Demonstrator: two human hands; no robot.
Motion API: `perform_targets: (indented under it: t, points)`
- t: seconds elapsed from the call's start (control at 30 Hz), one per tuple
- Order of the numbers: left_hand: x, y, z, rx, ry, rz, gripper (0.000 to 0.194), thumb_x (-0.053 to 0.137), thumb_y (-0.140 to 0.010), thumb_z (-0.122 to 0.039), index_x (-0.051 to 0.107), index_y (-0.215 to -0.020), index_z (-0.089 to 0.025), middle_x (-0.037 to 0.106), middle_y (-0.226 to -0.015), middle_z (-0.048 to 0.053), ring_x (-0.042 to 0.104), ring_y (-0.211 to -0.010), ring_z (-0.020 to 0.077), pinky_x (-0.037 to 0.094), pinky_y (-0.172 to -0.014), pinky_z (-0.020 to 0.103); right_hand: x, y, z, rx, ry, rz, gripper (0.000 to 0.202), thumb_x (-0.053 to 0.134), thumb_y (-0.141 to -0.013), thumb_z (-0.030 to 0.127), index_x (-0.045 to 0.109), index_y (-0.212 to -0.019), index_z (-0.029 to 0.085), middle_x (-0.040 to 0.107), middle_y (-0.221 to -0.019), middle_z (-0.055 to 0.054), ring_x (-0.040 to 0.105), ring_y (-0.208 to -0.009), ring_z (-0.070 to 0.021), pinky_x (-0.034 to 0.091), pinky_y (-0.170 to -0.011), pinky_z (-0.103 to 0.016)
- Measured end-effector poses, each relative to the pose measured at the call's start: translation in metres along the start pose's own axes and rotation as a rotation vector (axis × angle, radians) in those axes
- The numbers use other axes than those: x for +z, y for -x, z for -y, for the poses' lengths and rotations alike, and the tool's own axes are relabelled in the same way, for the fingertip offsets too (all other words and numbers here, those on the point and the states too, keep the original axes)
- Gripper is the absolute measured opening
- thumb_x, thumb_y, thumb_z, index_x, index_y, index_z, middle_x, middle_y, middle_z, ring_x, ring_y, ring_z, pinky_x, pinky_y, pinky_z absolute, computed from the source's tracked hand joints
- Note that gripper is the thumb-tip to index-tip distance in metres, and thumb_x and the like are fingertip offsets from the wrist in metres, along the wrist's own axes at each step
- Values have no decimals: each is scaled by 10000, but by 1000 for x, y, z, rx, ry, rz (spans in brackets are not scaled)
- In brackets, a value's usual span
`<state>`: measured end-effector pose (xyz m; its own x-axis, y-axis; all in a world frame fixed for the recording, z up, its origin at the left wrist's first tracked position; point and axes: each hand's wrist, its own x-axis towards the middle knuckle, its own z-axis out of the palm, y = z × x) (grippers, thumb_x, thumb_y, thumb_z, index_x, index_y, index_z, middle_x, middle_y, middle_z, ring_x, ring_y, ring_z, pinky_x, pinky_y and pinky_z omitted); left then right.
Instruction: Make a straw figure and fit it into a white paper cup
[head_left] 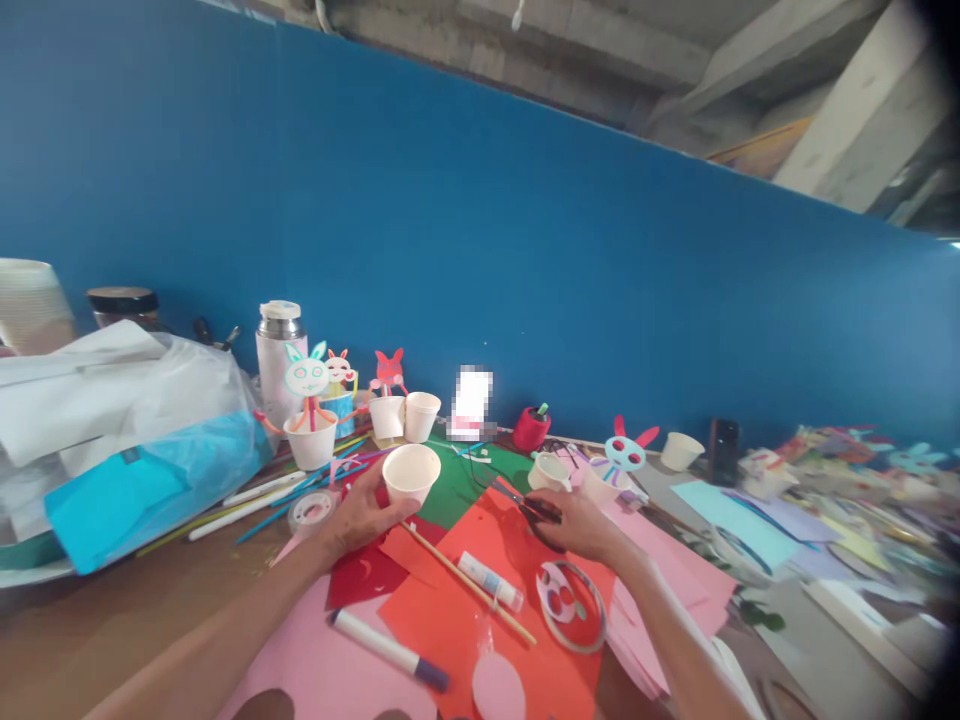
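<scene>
My left hand [367, 515] grips a white paper cup [411, 474] by its side, with the cup's open rim facing up. Black-handled scissors [541, 510] are in my right hand [574, 525], their blades pointing left over red and green paper. Below the hands, a glue stick [491, 582] and a thin wooden stick [472, 585] lie on red paper [427, 625]. A tape roll [571, 607] rests to the right of the glue stick. On the pink paper [300, 655] is a purple-capped marker [388, 650].
Paper-cup rabbit figures [311, 440] and a thermos [281, 360] stand at the back left. A plastic bag [202, 400] fills the far left. Another rabbit cup [624, 455], a black phone [724, 452] and coloured paper sheets [739, 525] occupy the right. A blue partition [480, 200] rises behind.
</scene>
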<state>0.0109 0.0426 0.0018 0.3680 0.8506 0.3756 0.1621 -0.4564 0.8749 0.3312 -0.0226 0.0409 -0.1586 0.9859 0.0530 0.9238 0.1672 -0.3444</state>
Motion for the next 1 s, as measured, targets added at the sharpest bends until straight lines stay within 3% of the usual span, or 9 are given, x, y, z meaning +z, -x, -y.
perform_targets:
  t: [0.2, 0.4, 0.6, 0.83, 1.0]
  points:
    - [0, -4, 11, -34, -22, -77, 557, 640, -670, -412, 533, -1150, -152, 615, -1132, 108, 533, -1072, 266, 403, -933, 404, -10, 21, -22, 24, -64, -5, 406, 511, -677, 243, 610, -1071, 230, 680, -912, -22, 614, -806, -193, 446, -719, -265]
    - [1, -3, 11, -46, -78, -77, 553, 626, -678, -424, 527, -1144, -143, 610, -1137, 115, 540, -1056, 268, 399, -930, 417, -9, 56, -43, 166, -63, -10, 395, 511, -691, 297, 610, -1070, 245, 662, -1023, -34, 612, -882, -215, 442, -769, -292]
    - [0, -2, 10, -63, -88, -80, 536, 626, -676, -434, 536, -1115, -140, 630, -1093, 110, 561, -1018, 267, 424, -900, 404, -11, 57, -38, 200, -20, -17, 387, 501, -711, 307, 597, -1084, 262, 648, -1062, -26, 596, -937, -225, 420, -788, -293]
    - [1, 1, 6, -88, -31, -49, 594, 631, -670, -435, 506, -1166, -135, 621, -1117, 125, 570, -1005, 271, 436, -885, 416, -15, 62, -38, 238, 92, -1, 309, 481, -715, 243, 630, -983, 282, 672, -912, -14, 600, -801, -207, 397, -655, -263]
    - [2, 1, 2, -85, -5, -31, 615, 630, -668, -441, 492, -1189, -146, 613, -1129, 126, 559, -1034, 276, 428, -898, 430, -12, 63, -43, 221, 66, 6, 322, 475, -715, 235, 636, -991, 279, 662, -972, -24, 590, -862, -223, 410, -722, -282]
